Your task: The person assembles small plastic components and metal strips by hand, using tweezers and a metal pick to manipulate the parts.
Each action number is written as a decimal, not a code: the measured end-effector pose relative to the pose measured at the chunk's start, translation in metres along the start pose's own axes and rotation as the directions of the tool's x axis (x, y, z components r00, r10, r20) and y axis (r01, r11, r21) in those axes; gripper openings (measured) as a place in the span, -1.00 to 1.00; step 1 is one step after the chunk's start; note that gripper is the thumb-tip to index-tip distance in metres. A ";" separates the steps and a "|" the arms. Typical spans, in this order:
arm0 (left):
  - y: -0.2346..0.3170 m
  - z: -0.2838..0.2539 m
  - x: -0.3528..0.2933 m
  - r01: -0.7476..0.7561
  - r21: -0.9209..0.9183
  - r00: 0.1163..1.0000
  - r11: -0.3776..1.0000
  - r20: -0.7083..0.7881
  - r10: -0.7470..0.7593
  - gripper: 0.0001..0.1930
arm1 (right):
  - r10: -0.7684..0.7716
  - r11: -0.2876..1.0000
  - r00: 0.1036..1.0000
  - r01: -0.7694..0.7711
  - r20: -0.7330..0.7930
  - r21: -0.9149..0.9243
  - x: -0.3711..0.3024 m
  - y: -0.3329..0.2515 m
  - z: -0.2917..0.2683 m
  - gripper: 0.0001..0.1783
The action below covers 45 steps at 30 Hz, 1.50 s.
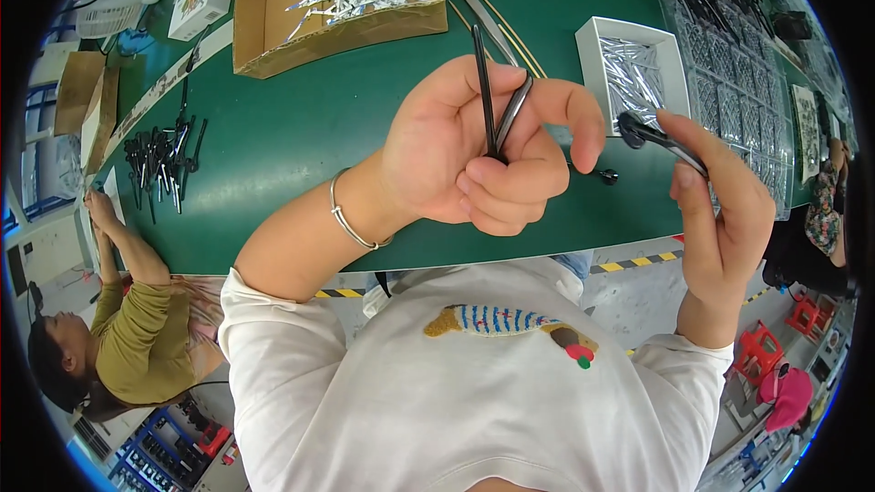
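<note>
My left hand (483, 146) is raised over the green table, fingers curled round two slender pieces. One is a black stick (483, 82); the other, a dark strip with a silver face (516, 109), meets it in a V at my palm. I cannot tell whether they are joined. Between thumb and fingers, my right hand (720, 200) pinches a small part with a round black head (631, 128) and a silver stem. A similar black part (606, 177) lies on the table between my hands.
A cardboard box (346, 36) of white-and-blue slips stands at the back. Right of it is a white box (592, 64) of silver strips. Several black parts (164, 159) lie piled at left. Clear trays (729, 73) line the right. Another person (137, 328) sits at left.
</note>
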<state>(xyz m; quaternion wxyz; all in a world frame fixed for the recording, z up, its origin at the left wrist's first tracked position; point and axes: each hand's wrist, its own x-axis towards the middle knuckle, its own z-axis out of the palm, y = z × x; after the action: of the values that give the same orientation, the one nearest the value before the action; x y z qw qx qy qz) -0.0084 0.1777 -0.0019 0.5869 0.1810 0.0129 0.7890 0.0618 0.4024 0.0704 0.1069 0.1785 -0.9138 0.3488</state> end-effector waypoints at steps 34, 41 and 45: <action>-0.029 0.048 0.001 0.049 0.829 0.696 0.557 -0.429 0.576 -0.74 | 0.237 0.168 0.959 -0.199 0.156 0.965 0.037 -0.005 0.052 -0.78; -0.021 0.044 -0.004 0.015 0.840 0.744 0.542 -0.372 0.556 -0.77 | 0.095 0.201 0.995 -0.059 0.041 0.978 0.047 -0.002 0.057 -0.74; -0.020 0.045 -0.005 0.035 0.864 0.748 0.502 -0.356 0.560 -0.77 | 0.045 0.248 0.999 -0.036 0.025 0.968 0.050 -0.002 0.055 -0.73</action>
<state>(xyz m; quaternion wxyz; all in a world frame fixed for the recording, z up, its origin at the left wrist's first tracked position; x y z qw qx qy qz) 0.0243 0.1706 0.0338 0.2562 0.1761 0.5383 0.7833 0.0132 0.3514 0.0475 -0.0304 0.1820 -0.5122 0.8388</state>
